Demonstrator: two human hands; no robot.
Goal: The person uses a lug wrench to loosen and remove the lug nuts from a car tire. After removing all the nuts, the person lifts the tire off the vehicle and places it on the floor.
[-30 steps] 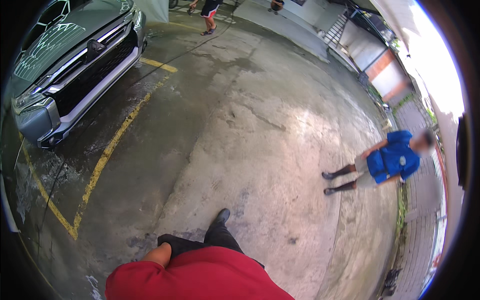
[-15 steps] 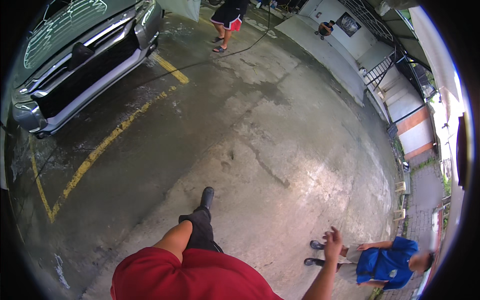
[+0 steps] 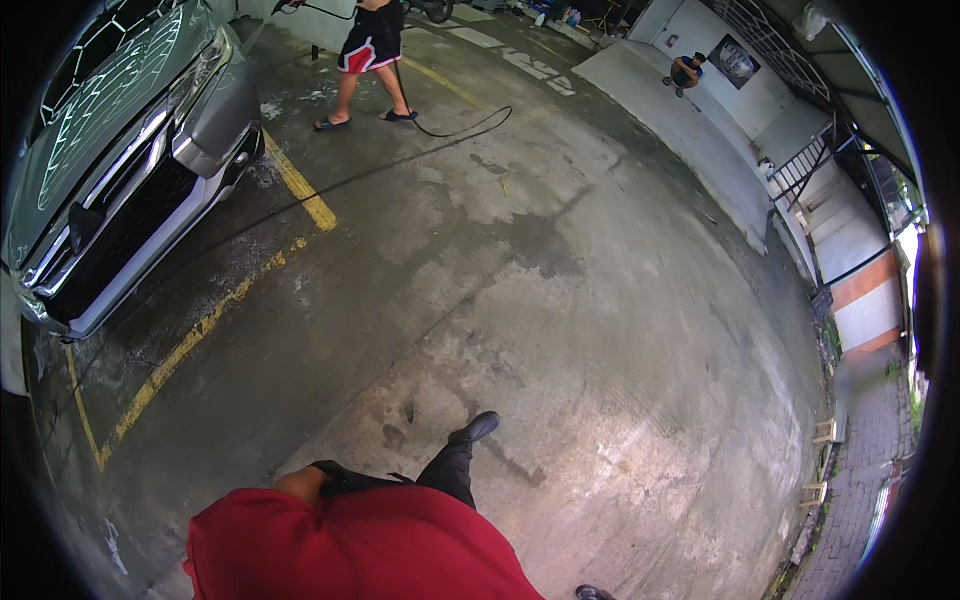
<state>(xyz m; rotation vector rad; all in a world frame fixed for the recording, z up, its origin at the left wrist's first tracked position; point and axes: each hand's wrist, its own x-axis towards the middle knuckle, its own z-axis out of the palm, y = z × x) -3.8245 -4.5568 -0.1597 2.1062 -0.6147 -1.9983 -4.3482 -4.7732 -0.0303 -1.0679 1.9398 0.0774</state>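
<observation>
Hands out of view — grip state could not be told. Red shirt (image 3: 350,545) filled lower edge; black shoe (image 3: 476,428) stepped on wet concrete floor (image 3: 600,330) — grey car (image 3: 110,170) parked at left.

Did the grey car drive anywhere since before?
No. The grey car is parked in the same spot, its front bumper just behind the yellow line on the floor. Only the camera view has turned.

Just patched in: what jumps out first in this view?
A grey-green car with a black grille fills the upper left, parked behind yellow painted floor lines. At top, a person in red-and-black shorts stands by a black hose on wet concrete. The wearer's red shirt fills the bottom edge.
</observation>
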